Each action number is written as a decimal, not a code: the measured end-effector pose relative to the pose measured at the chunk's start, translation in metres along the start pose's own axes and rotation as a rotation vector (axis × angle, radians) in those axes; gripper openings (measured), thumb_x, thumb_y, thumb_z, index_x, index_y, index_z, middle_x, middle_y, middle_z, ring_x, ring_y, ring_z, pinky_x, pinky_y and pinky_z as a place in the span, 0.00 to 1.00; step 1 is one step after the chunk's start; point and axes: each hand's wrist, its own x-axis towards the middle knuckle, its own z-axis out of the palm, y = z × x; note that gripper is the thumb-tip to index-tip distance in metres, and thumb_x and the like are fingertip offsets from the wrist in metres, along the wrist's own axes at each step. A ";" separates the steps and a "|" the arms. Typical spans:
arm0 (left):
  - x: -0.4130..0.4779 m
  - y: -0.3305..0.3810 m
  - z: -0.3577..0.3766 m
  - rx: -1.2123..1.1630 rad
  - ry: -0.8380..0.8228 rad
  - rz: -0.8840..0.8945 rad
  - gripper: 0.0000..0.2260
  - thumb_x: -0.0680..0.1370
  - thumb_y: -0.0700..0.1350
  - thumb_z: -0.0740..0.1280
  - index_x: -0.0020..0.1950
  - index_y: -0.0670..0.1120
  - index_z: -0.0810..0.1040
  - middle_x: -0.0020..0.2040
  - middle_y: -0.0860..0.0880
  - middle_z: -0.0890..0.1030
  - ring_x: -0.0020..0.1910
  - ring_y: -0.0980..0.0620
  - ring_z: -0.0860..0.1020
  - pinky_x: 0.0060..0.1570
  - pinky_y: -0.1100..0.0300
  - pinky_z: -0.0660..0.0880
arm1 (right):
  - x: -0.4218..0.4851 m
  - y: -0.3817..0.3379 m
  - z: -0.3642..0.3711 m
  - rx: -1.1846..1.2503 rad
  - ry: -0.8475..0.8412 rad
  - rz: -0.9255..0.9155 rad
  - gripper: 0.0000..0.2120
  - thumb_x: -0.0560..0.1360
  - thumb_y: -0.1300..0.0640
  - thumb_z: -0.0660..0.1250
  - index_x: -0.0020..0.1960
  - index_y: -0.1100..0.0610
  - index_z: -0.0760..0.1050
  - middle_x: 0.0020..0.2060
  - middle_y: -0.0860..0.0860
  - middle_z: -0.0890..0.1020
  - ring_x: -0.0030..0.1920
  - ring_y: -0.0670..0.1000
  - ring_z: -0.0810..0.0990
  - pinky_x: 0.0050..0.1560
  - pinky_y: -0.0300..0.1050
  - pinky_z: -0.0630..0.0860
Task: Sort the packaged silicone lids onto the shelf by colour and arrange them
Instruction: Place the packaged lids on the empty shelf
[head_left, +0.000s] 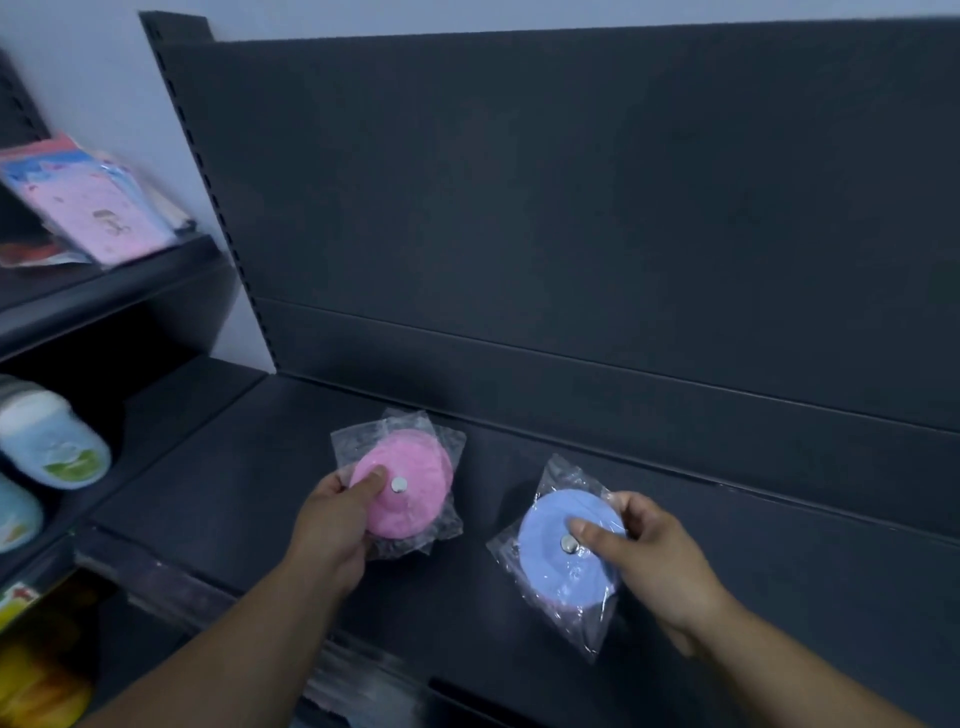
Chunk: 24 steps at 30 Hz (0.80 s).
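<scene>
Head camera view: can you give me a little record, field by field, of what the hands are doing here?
left hand: grips the pink lid packet, thumb on top
right hand: grips the blue lid packet, thumb near its metal stud
layout: packets apart, pink left of blue, on or just above the dark shelf

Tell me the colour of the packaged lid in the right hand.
Light blue lid with a small silver centre knob, held by the right hand; head view.

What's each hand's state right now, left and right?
Left hand: grips the packaged pink lid, thumb on top.
Right hand: grips the packaged blue lid, thumb on top.
</scene>
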 end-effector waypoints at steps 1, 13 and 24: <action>0.007 0.003 0.000 0.005 -0.006 -0.003 0.03 0.78 0.39 0.67 0.46 0.45 0.74 0.43 0.44 0.80 0.38 0.47 0.78 0.39 0.54 0.75 | 0.002 -0.001 0.004 0.002 0.001 0.004 0.10 0.71 0.57 0.74 0.48 0.58 0.76 0.40 0.53 0.86 0.41 0.52 0.84 0.40 0.47 0.79; 0.096 0.021 -0.043 0.397 -0.115 0.057 0.09 0.74 0.37 0.70 0.53 0.40 0.75 0.48 0.41 0.80 0.40 0.46 0.77 0.38 0.57 0.74 | 0.038 -0.019 0.086 0.043 0.031 0.052 0.13 0.71 0.62 0.73 0.51 0.65 0.72 0.40 0.57 0.85 0.40 0.54 0.83 0.44 0.49 0.77; 0.136 0.038 -0.066 0.635 -0.233 0.202 0.03 0.76 0.39 0.69 0.45 0.41 0.77 0.40 0.45 0.79 0.36 0.51 0.74 0.34 0.62 0.70 | 0.086 -0.034 0.126 0.177 -0.178 0.237 0.11 0.73 0.66 0.69 0.55 0.59 0.74 0.46 0.57 0.83 0.45 0.56 0.82 0.53 0.53 0.77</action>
